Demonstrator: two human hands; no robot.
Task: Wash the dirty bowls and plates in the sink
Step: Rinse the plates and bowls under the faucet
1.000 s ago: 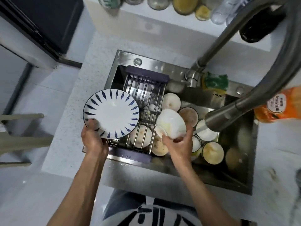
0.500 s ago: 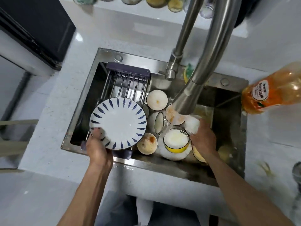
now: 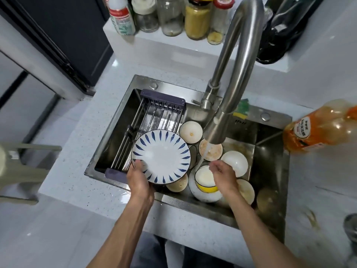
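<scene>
**Right hand let go of its bowl and moved under the tap**

A second earlier the right hand [image 3: 224, 176] had held a white bowl up over the sink's front edge; that bowl left its grip, and the hand shifted toward the sink's middle, fingers loosely curled in the running water above the yellow-rimmed bowl [image 3: 205, 179]. The left hand [image 3: 138, 179] carried the blue-striped plate [image 3: 161, 156] from the sink's left rim inward (over the rack's right end).

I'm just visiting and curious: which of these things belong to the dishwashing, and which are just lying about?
Part of the job: blue-patterned plate in the left hand, right hand under the faucet, yellow bowl, sink, drying rack.

Lying about: jars, orange bottle.
</scene>
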